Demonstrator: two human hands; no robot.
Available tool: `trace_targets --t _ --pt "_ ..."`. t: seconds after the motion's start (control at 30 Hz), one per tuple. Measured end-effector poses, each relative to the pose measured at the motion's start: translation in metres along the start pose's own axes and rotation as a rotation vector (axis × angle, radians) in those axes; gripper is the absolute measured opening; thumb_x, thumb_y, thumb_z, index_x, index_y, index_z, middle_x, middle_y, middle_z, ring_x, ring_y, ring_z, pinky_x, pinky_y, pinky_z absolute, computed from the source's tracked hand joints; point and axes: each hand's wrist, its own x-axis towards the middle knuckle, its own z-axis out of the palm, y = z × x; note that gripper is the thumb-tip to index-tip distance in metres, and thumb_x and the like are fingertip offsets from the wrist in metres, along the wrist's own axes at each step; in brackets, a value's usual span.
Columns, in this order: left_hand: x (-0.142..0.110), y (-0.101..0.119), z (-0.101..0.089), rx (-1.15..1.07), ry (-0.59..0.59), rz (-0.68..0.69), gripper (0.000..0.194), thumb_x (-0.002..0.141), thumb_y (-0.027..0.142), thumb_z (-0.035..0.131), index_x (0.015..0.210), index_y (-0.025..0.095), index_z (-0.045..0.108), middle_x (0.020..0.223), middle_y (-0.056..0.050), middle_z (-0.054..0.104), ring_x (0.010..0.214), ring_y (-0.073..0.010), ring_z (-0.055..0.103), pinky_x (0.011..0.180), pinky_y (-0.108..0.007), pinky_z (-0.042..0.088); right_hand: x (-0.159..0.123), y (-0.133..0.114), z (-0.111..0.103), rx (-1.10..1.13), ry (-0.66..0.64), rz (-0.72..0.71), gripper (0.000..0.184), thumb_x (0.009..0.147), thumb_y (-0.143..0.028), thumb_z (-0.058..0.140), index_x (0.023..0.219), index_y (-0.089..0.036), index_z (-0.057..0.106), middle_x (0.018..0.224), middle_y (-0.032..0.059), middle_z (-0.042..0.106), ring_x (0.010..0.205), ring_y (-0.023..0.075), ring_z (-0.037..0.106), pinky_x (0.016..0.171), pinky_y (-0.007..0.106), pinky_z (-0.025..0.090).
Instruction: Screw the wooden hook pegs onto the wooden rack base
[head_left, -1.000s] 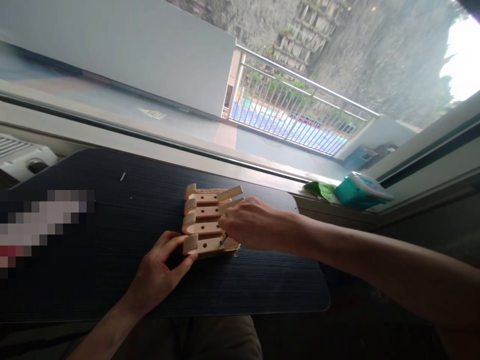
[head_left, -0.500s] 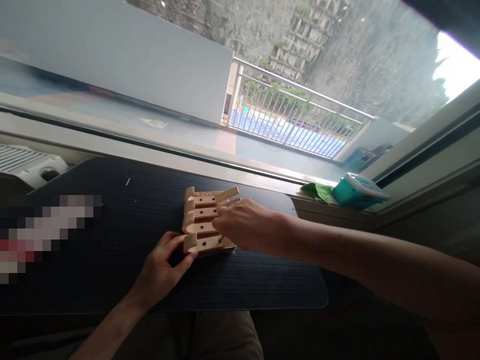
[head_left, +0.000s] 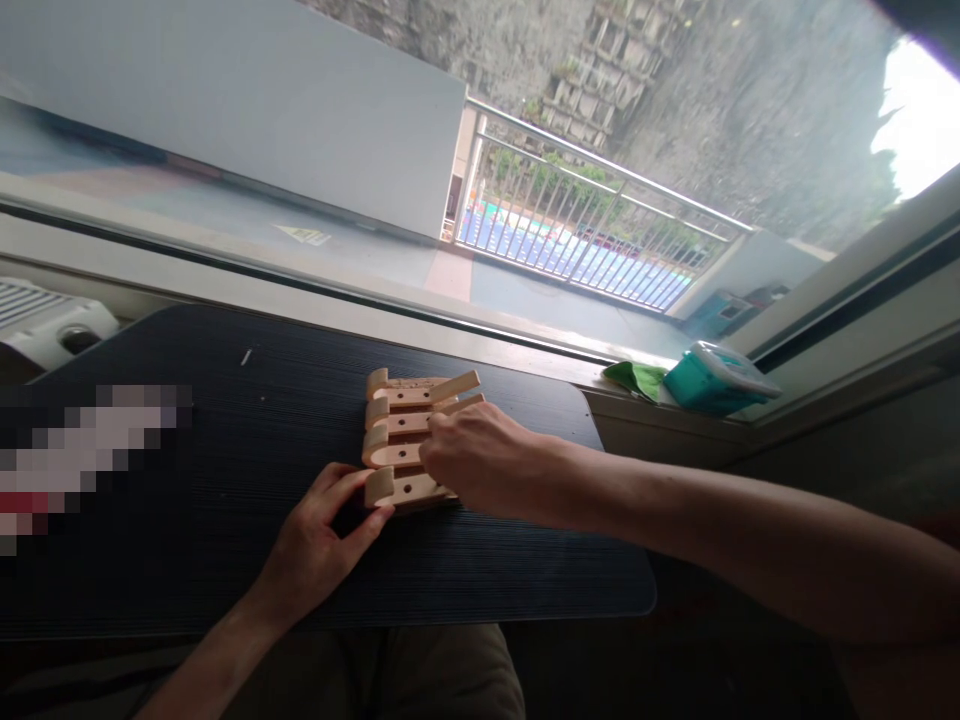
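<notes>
A pale wooden assembly [head_left: 401, 423] lies on the dark table, made of several slats side by side. Each slat has a rounded block at its left end, and small dark holes or screw heads show along them. At the far right, a wooden strip [head_left: 456, 386] sticks up at a slant. My left hand [head_left: 319, 530] grips the assembly's near left corner, thumb along the near edge and fingers by the end block. Over the right ends of the nearer slats, my right hand [head_left: 476, 455] is closed with its fingers pointing down; whatever they pinch is hidden behind the hand.
The dark wood-grain table [head_left: 225, 500] stands against a window sill. A small white stick [head_left: 246, 356] lies near its far edge. A teal lidded box [head_left: 716, 380] and a green cloth [head_left: 634, 380] rest at the right. At the left is a white appliance [head_left: 56, 325].
My right hand has shifted slightly toward me and left, and now covers the right hole of the nearest slat. My left hand keeps its hold. The view has tilted a little.
</notes>
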Motion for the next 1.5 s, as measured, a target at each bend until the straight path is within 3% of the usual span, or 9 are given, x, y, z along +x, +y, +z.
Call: trace_targets --t 0.13,0.3,0.5,0.67,0.77,0.97,1.23,1.37,1.5 --pt "0.000 0.000 -0.001 0.000 -0.009 -0.010 0.023 0.083 0.035 0.061 0.101 0.021 0.061 0.097 -0.002 0.059 0.087 -0.0161 0.063 0.077 -0.025 0.052 0.010 0.011 -0.008 0.136 -0.141 0.178 0.017 0.084 -0.018 0.053 0.084 -0.012 0.069 0.076 0.0101 0.069 0.074 0.0216 0.063 0.057 0.029 0.041" --pt "0.000 0.002 -0.002 -0.029 -0.012 -0.031 0.023 0.083 0.036 0.060 0.099 0.021 0.062 0.096 -0.002 0.060 0.087 -0.0167 0.063 0.076 -0.026 0.053 0.004 0.015 -0.015 0.200 -0.153 0.291 0.021 0.085 -0.019 0.048 0.088 -0.013 0.068 0.091 0.0108 0.071 0.081 0.0212 0.064 0.061 0.028 0.044" --pt "0.001 0.003 -0.001 -0.037 0.000 -0.063 0.024 0.081 0.039 0.060 0.096 0.021 0.063 0.094 -0.002 0.061 0.085 -0.0175 0.064 0.076 -0.027 0.054 -0.017 0.004 -0.019 0.120 -0.099 0.204 0.021 0.085 -0.007 0.048 0.099 -0.012 0.064 0.104 0.0100 0.067 0.084 0.0187 0.064 0.061 0.027 0.043" --pt "0.000 0.001 0.000 -0.030 0.018 -0.054 0.024 0.080 0.039 0.062 0.097 0.021 0.062 0.094 -0.002 0.060 0.086 -0.0174 0.064 0.076 -0.026 0.054 -0.026 0.001 -0.012 -0.057 -0.014 -0.019 0.025 0.092 -0.007 0.042 0.088 -0.014 0.065 0.088 0.0072 0.067 0.078 0.0205 0.062 0.058 0.032 0.039" --pt "-0.001 0.001 0.000 -0.031 0.009 -0.046 0.024 0.081 0.038 0.062 0.098 0.021 0.062 0.096 -0.002 0.060 0.087 -0.0174 0.064 0.077 -0.026 0.054 -0.024 0.000 -0.005 -0.063 0.033 -0.086 0.027 0.094 -0.010 0.040 0.086 -0.014 0.065 0.090 0.0069 0.067 0.079 0.0198 0.061 0.061 0.033 0.039" --pt "0.001 0.003 0.000 -0.046 -0.004 -0.075 0.024 0.080 0.038 0.062 0.097 0.022 0.061 0.094 -0.002 0.060 0.085 -0.0172 0.065 0.073 -0.026 0.055 -0.020 0.001 -0.007 -0.028 -0.037 -0.012 0.028 0.090 -0.003 0.041 0.084 -0.012 0.066 0.085 0.0072 0.069 0.077 0.0183 0.061 0.055 0.030 0.032" --pt "0.000 0.001 0.000 -0.038 -0.005 -0.070 0.024 0.081 0.039 0.061 0.097 0.021 0.061 0.095 -0.002 0.059 0.087 -0.0170 0.064 0.076 -0.026 0.054 -0.014 0.016 -0.010 0.132 -0.170 0.262 0.029 0.092 -0.023 0.043 0.084 -0.014 0.069 0.083 0.0076 0.071 0.071 0.0158 0.062 0.056 0.026 0.037" --pt "-0.001 0.001 0.000 -0.025 -0.009 -0.062 0.024 0.082 0.039 0.060 0.098 0.021 0.061 0.094 -0.001 0.059 0.085 -0.0164 0.063 0.076 -0.026 0.053 -0.019 0.011 -0.009 0.030 -0.103 0.216 0.020 0.089 -0.015 0.047 0.085 -0.013 0.067 0.080 0.0067 0.070 0.071 0.0174 0.063 0.053 0.027 0.037" --pt "0.000 0.003 -0.001 -0.020 -0.005 -0.050 0.023 0.082 0.038 0.060 0.096 0.021 0.062 0.092 -0.001 0.059 0.084 -0.0163 0.063 0.076 -0.025 0.053 -0.023 0.002 -0.007 -0.116 0.028 0.055 0.025 0.088 -0.003 0.043 0.083 -0.013 0.065 0.087 0.0087 0.069 0.078 0.0199 0.063 0.055 0.031 0.038"
